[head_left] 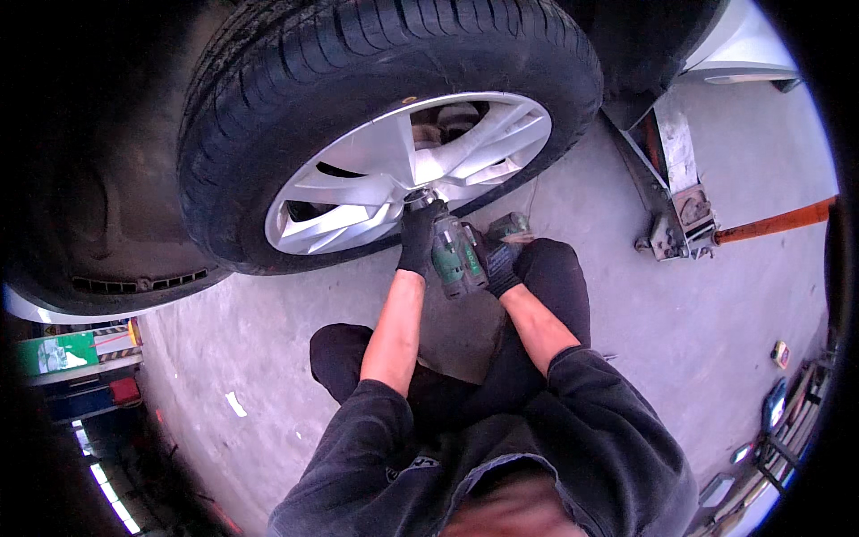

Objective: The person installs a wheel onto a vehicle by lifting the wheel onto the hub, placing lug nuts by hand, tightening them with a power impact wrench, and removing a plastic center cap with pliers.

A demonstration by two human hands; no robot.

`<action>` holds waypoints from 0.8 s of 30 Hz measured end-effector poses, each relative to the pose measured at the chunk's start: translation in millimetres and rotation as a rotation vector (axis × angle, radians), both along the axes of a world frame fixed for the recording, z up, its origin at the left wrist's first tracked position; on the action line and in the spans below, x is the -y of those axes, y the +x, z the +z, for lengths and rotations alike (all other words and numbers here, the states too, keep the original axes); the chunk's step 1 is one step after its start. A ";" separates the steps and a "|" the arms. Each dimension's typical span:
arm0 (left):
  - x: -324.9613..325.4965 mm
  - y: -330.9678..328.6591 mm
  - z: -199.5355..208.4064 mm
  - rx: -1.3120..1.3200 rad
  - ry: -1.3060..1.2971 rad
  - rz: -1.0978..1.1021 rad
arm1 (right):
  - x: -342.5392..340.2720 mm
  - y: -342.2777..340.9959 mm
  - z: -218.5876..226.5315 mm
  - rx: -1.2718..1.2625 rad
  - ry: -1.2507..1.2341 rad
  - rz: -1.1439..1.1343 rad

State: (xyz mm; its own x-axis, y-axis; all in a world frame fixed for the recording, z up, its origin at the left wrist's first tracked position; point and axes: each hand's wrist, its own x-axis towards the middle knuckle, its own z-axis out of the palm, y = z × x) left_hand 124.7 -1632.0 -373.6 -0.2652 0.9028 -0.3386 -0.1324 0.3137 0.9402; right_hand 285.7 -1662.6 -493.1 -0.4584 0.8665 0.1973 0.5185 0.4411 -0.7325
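A green and dark grey cordless impact wrench [458,261] points at the hub of a car wheel, its front end at the lug area in the middle of the silver alloy rim [353,219]. My right hand [499,261], in a dark glove, is wrapped round the wrench's handle. The battery pack [513,225] shows beyond that hand. My left hand [417,234], also gloved, is closed round the front of the wrench, close against the wheel centre. Its fingertips and the lug nuts are mostly hidden. The black tyre [224,179] surrounds the rim.
A floor jack [676,210] with an orange handle [774,220] stands right of the wheel, by the car body [743,45]. Tools and long bars [787,430] lie at the right edge. Shelving with a green panel [58,353] stands at the left. My knees flank the wrench.
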 end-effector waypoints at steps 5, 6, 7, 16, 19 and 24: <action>-10.0 -46.2 -35.7 -0.559 0.334 0.017 | -5.1 -17.1 25.9 0.059 0.141 0.028; -13.7 -40.6 -33.4 -0.420 0.271 0.044 | -10.2 -15.4 24.2 -0.008 0.184 0.013; -11.7 -22.1 -28.5 -0.266 0.193 0.060 | -5.0 -6.1 21.7 -0.032 0.141 0.017; 69.4 -0.7 2.3 -0.326 0.079 0.063 | 35.2 20.3 50.6 -0.272 -0.225 0.233; 65.3 -8.7 30.2 0.018 0.049 0.224 | 23.5 6.9 85.4 0.095 0.052 0.241; 52.4 -43.1 46.1 -0.239 -0.066 0.156 | 23.3 -38.4 45.9 -0.260 -0.056 0.181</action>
State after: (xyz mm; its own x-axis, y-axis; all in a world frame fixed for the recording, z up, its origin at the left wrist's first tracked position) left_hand 81.5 -1684.4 -327.5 -0.4781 0.8229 -0.3069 0.0385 0.3688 0.9287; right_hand 247.3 -1685.9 -447.2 -0.5464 0.7885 0.2823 0.2280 0.4643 -0.8558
